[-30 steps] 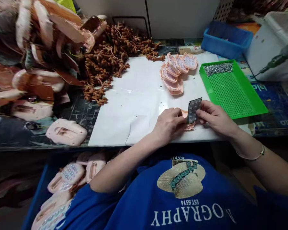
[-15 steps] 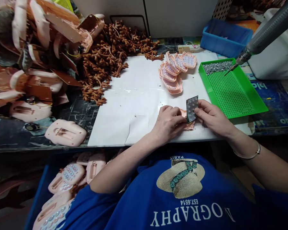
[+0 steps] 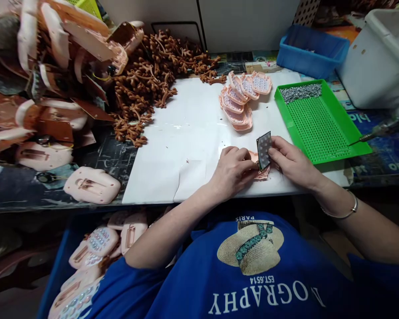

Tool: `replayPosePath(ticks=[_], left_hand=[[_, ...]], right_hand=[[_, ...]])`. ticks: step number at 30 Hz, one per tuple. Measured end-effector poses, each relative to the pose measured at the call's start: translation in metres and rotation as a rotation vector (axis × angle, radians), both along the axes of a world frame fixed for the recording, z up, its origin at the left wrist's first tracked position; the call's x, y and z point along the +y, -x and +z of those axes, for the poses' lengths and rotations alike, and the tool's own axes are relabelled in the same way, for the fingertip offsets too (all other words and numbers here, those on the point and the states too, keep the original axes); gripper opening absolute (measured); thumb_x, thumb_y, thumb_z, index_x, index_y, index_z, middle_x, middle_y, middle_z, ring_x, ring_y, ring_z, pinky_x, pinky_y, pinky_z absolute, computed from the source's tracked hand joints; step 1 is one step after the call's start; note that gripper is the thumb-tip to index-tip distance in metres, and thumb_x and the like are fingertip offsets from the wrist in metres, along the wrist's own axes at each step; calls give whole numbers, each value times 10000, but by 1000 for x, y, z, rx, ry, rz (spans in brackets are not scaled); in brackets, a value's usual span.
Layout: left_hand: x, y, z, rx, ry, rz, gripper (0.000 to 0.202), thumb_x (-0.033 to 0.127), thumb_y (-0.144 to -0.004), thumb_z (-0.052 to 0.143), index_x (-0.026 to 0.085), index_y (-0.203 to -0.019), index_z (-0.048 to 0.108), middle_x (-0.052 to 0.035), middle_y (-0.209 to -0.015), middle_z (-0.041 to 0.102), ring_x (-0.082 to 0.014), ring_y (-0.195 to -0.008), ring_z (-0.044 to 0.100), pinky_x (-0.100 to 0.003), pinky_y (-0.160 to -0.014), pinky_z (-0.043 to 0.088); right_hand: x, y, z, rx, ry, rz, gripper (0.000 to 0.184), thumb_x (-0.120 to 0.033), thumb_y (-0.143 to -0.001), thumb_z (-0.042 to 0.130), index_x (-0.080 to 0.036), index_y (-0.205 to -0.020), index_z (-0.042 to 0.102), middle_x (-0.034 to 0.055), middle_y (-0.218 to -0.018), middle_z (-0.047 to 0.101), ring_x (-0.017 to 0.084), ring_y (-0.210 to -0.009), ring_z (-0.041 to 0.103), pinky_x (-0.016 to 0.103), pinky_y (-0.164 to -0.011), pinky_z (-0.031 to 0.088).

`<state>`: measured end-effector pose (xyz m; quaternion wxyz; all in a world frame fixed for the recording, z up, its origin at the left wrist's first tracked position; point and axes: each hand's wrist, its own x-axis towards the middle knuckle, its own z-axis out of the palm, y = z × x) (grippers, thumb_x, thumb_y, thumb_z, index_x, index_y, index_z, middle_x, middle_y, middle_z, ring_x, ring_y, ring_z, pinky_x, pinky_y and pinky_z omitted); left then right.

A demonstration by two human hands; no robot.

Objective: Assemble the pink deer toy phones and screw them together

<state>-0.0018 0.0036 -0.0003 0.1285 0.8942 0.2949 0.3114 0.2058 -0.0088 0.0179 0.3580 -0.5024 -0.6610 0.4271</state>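
My left hand rests curled on a pink plastic shell lying on the white sheet, fingers pressing its left side. My right hand pinches a small dark circuit board with pale dots, holding it upright on edge over that shell. Both hands meet near the front edge of the table.
A stack of pink shells lies farther back. A green tray holds small metal screws at its far end. A hanging screwdriver tip swings at the right. Brown plastic sprues, a blue bin and a white tub surround the sheet.
The hanging screwdriver swung over the tray, then down to its right. The board in my right hand tipped more upright. My left hand stayed put.
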Motion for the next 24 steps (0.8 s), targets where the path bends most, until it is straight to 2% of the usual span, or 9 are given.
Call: replayPosePath(ticks=[6,12,17,24], left_hand=[[0,-1,-2,-11,-11,-6,100,287,-914,661,215,-922,729,-13,-831,606,-164,-798,544,-338,-813,374],[0,0,-2,-13,-12,-11,114,290,-919,653,208,-939,729,-21,-850,618,-171,-810,548,-342,-809,377],[0,0,1,40,38,-11,154,320,-944,614,230,-972,737,-33,-904,637,-175,-857,558,-350,-841,374],[-1,0,3,63,89,-4,142,310,-936,623,240,-982,737,-33,-926,651,-180,-879,567,-350,-859,377]], right_hand=[[-1,1,0,-75,-48,-10,323,-294,-969,452,-184,-1243,583,55,-1083,680,209,-1034,624,373,-968,471],[0,1,0,-135,-113,-16,341,-289,-962,453,-175,-1249,597,64,-1119,700,205,-991,645,354,-920,498],[1,3,1,-183,-101,9,316,-303,-961,466,-193,-1210,626,54,-1038,720,216,-961,650,359,-885,496],[-1,5,0,-135,-113,-51,297,-277,-948,483,-198,-1185,643,48,-1043,724,200,-937,662,336,-861,497]])
